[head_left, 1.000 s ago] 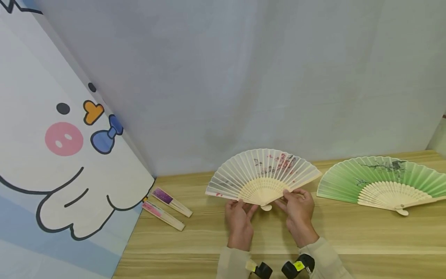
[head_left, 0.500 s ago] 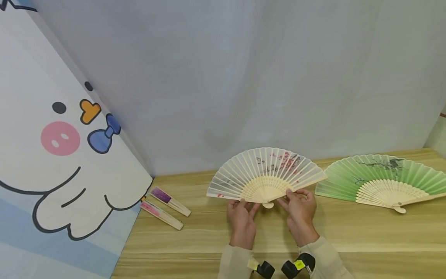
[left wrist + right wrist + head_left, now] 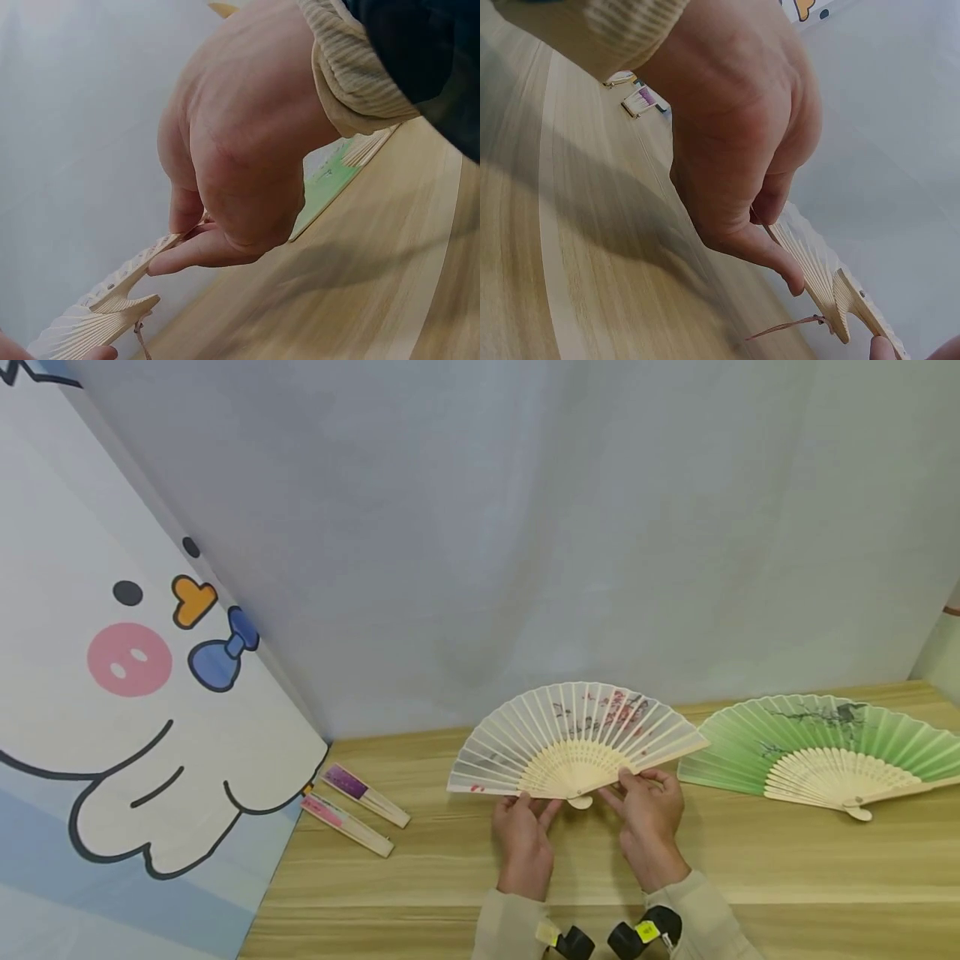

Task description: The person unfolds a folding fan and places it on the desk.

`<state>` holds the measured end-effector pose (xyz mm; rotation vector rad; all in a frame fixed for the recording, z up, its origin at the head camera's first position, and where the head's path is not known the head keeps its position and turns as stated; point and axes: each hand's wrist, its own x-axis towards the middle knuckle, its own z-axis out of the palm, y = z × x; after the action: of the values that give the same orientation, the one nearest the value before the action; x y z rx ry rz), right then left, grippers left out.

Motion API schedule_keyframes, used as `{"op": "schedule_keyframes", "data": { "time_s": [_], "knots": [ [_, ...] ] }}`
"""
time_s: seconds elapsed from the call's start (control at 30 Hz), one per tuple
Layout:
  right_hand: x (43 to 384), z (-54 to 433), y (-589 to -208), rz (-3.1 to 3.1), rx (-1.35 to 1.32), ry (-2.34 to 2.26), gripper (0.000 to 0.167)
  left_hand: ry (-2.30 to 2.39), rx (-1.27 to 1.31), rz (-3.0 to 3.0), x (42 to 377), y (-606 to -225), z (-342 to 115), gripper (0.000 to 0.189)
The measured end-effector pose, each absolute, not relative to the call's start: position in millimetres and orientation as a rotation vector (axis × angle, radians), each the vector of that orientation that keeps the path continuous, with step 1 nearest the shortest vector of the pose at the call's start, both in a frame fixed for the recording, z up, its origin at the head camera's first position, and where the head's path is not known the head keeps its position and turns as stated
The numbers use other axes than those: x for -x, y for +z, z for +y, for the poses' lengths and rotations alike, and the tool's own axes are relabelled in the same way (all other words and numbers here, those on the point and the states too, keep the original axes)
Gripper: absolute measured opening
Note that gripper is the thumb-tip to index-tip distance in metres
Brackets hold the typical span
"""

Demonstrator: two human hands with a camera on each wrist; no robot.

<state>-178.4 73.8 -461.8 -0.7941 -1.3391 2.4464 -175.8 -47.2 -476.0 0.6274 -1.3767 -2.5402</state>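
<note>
An open white folding fan, with red blossoms and pale wooden ribs, is spread between both hands in the head view. My left hand pinches its lower left guard rib, thumb on top. With thumb and fingers, my right hand grips the lower right guard. The pivot tab hangs between them. In the left wrist view the right hand pinches the fan's edge above the table; a thin tassel cord dangles at the pivot. The right wrist view shows the left hand gripping the opposite side.
A spread green folding fan lies on the wooden table to the right, partly overlapped by the white fan's tip. Two folded fans lie at left beside a cartoon-printed panel. A grey curtain stands behind.
Both hands have carried the white fan slightly to the right, and its right tip now overlaps the green fan. The left end sits a little lower. Both grips stay the same.
</note>
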Motion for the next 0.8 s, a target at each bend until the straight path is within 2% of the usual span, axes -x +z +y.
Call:
{"op": "schedule_keyframes", "data": {
  "time_s": [0.8],
  "knots": [
    [178.0,80.4,-462.7,-1.339,0.787,2.463,0.018,-2.563,-0.614,-1.428,173.8,-474.3,-45.0,0.032]
  ]
}}
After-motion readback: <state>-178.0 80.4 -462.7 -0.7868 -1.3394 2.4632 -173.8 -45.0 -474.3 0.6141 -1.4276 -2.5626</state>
